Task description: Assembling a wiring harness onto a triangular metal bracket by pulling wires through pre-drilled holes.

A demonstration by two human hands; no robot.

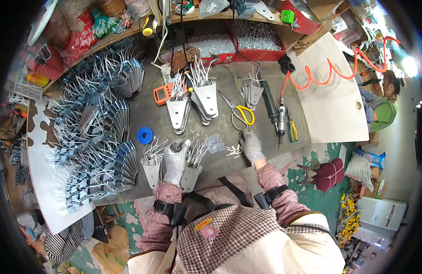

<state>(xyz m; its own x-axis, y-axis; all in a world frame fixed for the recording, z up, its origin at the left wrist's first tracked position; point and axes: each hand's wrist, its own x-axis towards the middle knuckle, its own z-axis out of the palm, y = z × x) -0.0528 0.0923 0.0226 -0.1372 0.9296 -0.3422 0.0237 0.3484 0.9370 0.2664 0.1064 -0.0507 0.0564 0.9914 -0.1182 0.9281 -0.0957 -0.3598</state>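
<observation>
My left hand (176, 160), in a grey glove, is closed with its fingers curled; what they hold, if anything, is hidden. It lies between two stacks of grey metal plates with white wires, one on its left (152, 175) and one on its right (191, 177). My right hand (251, 147), also gloved, has its fingers drawn together; anything in them is too small to make out. Its fingertips are at the lower end of the yellow-handled scissors (245, 115). Beside them lie several small white tubes (233, 151). A small clear sheet (215, 143) lies between the hands.
Many wired plates (94, 155) crowd the left side. More plate stacks (204, 98) stand ahead, near an orange meter (163, 94). A blue spool (145, 135) lies left. An air screwdriver (281, 119) with a coiled orange hose and pliers (292, 130) lie right. Red bins (259, 55) stand behind.
</observation>
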